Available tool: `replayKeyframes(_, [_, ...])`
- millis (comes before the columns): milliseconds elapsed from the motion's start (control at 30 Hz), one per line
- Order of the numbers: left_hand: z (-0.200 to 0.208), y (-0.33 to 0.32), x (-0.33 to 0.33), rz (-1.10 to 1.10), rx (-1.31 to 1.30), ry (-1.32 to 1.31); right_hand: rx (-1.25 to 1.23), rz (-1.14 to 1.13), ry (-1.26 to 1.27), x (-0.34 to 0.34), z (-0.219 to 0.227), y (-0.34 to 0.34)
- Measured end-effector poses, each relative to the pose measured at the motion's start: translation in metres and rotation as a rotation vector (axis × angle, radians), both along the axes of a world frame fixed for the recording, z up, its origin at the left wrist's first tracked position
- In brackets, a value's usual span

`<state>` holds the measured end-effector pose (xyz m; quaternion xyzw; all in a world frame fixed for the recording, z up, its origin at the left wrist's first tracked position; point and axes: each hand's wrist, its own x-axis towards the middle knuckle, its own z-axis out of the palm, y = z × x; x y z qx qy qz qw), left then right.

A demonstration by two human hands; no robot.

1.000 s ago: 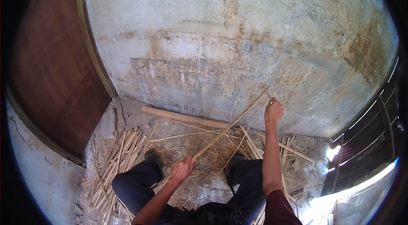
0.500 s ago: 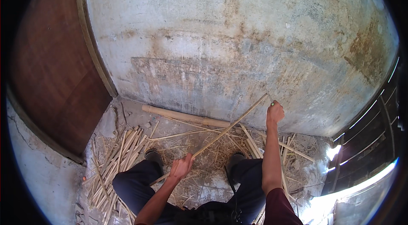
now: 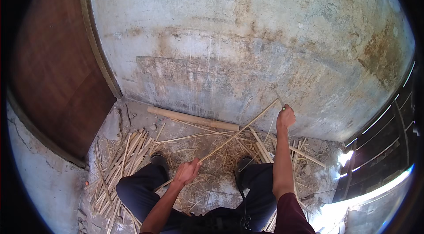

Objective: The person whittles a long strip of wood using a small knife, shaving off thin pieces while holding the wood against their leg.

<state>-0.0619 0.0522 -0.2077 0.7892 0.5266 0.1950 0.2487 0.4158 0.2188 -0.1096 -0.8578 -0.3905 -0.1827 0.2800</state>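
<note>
My left hand is closed round a long, thin bamboo strip, which slants up and away to the right. Its near end passes behind my left wrist toward my left leg. My right hand grips a knife with a bit of green at its handle. The blade points up and lies against or very close to the strip's far tip; contact is too small to make out. Below the tip, a thin pale shaving trails down toward my right foot.
Many bamboo strips lie heaped beside my left leg, with more strips on the right. A thick bamboo pole rests along the stained wall. Shavings litter the floor between my feet. A brown door stands at left, dark slats at right.
A thin shaving now hangs below the strip's far end, where none showed before. The knife blade stands more clearly past the tip. Both hands keep nearly the same places.
</note>
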Motion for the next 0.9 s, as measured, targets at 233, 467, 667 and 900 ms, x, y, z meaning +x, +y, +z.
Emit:
replayKeyframes(233, [0.015,-0.009,-0.011,-0.025,-0.131,0.002,-0.112,0.083,-0.066,0.014,-0.043,-0.003])
replayKeyframes(467, [0.020,-0.029,-0.015,-0.027,-0.186,-0.031,-0.246,0.070,-0.191,0.034,-0.057,-0.009])
replayKeyframes(667, [-0.003,-0.028,-0.051,0.035,-0.208,-0.041,-0.322,-0.040,-0.191,0.076,-0.057,-0.024])
replayKeyframes(900, [0.016,-0.006,-0.030,0.035,-0.258,-0.111,-0.902,0.118,0.253,0.128,-0.116,-0.019])
